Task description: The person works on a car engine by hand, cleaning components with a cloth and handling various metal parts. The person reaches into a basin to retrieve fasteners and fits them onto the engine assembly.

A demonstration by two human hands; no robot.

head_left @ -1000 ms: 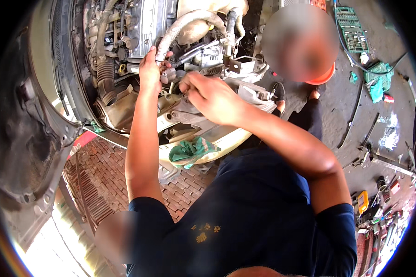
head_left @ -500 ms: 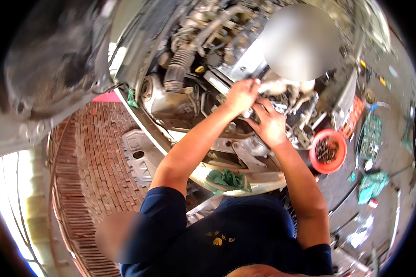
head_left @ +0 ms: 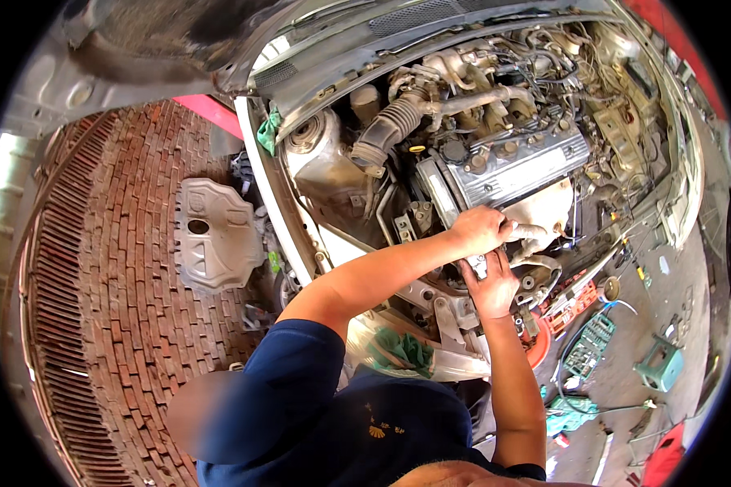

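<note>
Head view — both hands (head_left: 483,230) (head_left: 494,292) at engine (head_left: 528,166), green case (head_left: 573,370) holding metal pieces (head_left: 594,337).

At two o'clock the engine cover (head_left: 521,168) is silver-grey; toward three, the heat shield (head_left: 546,204) is pale beige. At nine o'clock, red-brown bricks (head_left: 131,268) make a staggered pattern around a grey-beige panel (head_left: 223,252). The shirt (head_left: 317,414) near six is navy with a gold motif (head_left: 376,432). The cloth (head_left: 406,353) at five is dark green; around four, the basin (head_left: 540,345) is orange-red, the tool case (head_left: 590,345) and stool (head_left: 660,365) green.
</note>
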